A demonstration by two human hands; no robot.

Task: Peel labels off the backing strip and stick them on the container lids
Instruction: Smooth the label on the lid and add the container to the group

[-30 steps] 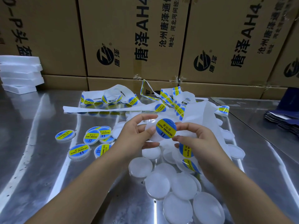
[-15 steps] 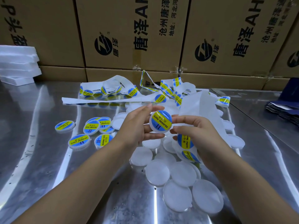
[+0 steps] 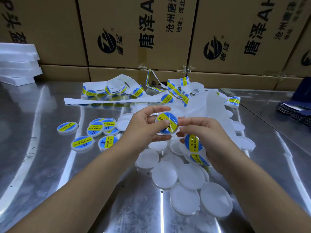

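My left hand [image 3: 143, 125] grips a round white lid [image 3: 168, 122] that carries a blue and yellow label, its thumb pressing on the label. My right hand [image 3: 202, 130] touches the lid's right edge with its fingertips and keeps the white backing strip [image 3: 193, 143] with more labels under its palm. Several bare white lids [image 3: 185, 175] lie in a heap below my hands. Several labelled lids [image 3: 94, 130] lie to the left on the metal table [image 3: 50, 174].
A tangle of used and unused label strip [image 3: 134, 93] lies behind my hands. Cardboard boxes [image 3: 134, 31] wall off the back. White foam sheets [image 3: 16, 63] are stacked at far left, dark blue packets [image 3: 296, 108] at far right.
The lid has turned in my hands and my left thumb has slid onto its label. Both hands stay in the same place; the camera has tipped slightly.
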